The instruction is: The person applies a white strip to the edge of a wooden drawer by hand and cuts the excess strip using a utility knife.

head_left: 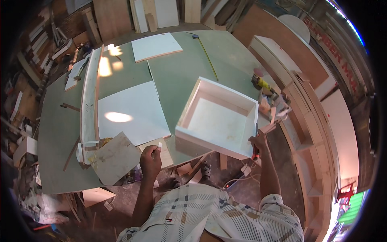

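Note:
A white, open-topped drawer box [219, 142] rests near the front edge of the green-topped table [193, 68], turned at an angle. At its right-hand corner my right hand [260, 144] is closed around a slim tool with a red handle [255, 153]; a dark part of it sticks up past my fingers beside the box wall. Its exact kind cannot be made out. My left hand [150, 163] is left of the box, with a small white strip [160, 145] pinched between thumb and fingers. Just past that hand lies a pale board piece [165, 152].
White panels [133, 111] lie left of the box, another panel [156, 46] farther back. A long channel-shaped piece [89, 97], a stained board [115, 159], a tape measure [195, 36] and a yellow-green power tool [261, 82] are also there. A long wooden frame [306, 117] stands at right.

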The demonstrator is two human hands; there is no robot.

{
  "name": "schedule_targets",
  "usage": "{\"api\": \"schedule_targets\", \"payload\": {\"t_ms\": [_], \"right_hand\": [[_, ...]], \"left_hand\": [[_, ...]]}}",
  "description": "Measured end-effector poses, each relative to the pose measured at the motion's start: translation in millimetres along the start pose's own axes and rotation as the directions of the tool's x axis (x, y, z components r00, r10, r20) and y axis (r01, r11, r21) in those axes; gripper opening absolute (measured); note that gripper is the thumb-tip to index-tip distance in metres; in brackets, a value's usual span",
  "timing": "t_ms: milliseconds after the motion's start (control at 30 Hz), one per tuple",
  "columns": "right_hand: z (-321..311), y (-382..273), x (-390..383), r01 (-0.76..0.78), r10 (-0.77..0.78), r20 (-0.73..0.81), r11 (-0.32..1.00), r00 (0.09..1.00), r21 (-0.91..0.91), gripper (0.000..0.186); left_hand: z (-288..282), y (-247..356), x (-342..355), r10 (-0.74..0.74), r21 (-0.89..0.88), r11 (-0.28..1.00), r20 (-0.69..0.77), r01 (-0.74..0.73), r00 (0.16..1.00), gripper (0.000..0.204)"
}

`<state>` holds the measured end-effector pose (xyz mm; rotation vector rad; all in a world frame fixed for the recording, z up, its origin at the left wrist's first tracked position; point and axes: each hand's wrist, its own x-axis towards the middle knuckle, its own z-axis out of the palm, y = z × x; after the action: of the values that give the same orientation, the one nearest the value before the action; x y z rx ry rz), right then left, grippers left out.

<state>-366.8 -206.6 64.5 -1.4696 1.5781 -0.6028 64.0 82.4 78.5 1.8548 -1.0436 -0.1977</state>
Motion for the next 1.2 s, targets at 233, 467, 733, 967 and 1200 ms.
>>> {"api": "schedule_targets", "payload": {"t_ms": [233,467,733,967,1200], "right_hand": [[-59.9,-5.8,165.5,0.261,-0.174,0.323,0.933,0.930,-0.248,0.082],[6.3,-80.7,314.8,0.446,-0.122,0.677,0.832,0.726,-0.329,0.065],[103.4,-194.4,356.0,0.719,-0.203,0.813,0.612,0.546,-0.330,0.037],[118.5,-199.2,330.0,0.835,-0.476,0.687,0.284,0.549,-0.471,0.044],[44.8,-122.6,228.4,0.718,-0.809,-0.132,0.572,0.572,-0.396,0.033]], "left_hand": [[34.5,14.5,5.1,-0.215,0.041,0.975,-0.056,0.217,0.975,0.015],[70.5,36.2,-4.3,-0.285,0.105,0.951,-0.075,0.292,0.956,0.017],[91.3,77.2,-16.8,-0.497,0.084,0.863,-0.024,0.497,0.867,0.026],[103.3,96.5,-11.2,-0.513,0.081,0.857,0.053,0.508,0.857,0.027],[90.9,72.6,-3.6,-0.479,0.039,0.878,0.091,0.478,0.873,0.027]]}}
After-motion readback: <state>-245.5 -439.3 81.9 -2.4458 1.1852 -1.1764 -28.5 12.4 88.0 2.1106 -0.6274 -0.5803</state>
